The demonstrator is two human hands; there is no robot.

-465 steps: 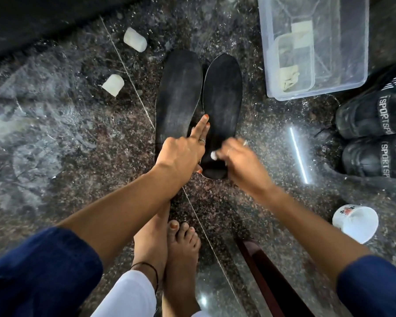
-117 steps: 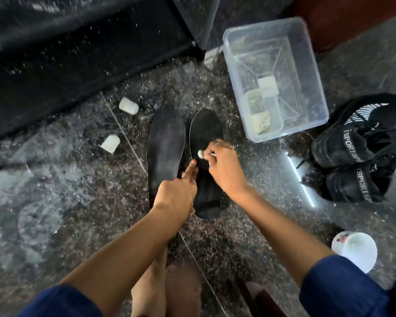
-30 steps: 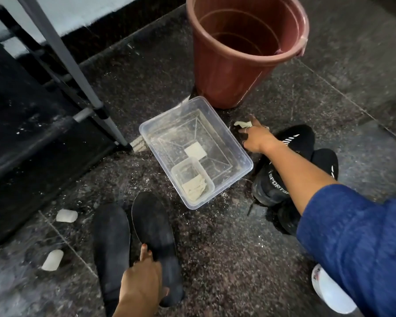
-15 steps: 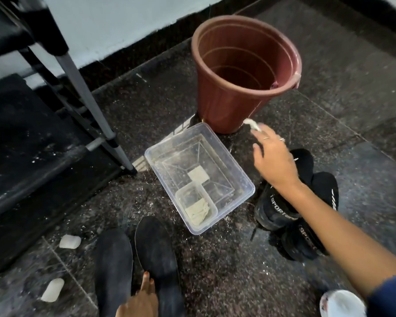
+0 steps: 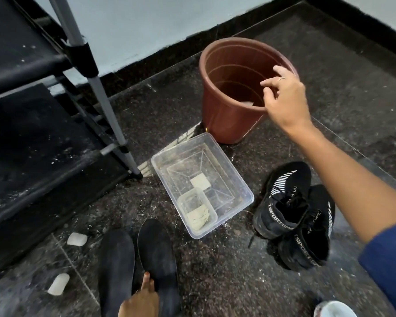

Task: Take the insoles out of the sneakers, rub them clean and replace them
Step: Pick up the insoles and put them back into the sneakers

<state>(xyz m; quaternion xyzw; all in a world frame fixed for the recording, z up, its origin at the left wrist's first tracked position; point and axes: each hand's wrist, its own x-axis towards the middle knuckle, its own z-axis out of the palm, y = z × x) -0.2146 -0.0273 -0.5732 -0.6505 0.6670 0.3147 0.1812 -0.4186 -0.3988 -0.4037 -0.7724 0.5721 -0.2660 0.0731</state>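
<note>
Two insoles [image 5: 137, 259] lie beside two sneakers [image 5: 293, 216]; right hand [image 5: 284, 99] open, empty; left hand [image 5: 140, 300] presses one insole.

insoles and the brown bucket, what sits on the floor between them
In the head view, the clear plastic tub lies between the insoles and the brown bucket, a small clear container inside it holding crumpled wipes.

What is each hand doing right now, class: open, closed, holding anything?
Left hand: one finger pressing on the right-side insole; the rest is cut off, cannot tell.
Right hand: open and empty over the bucket.
</note>
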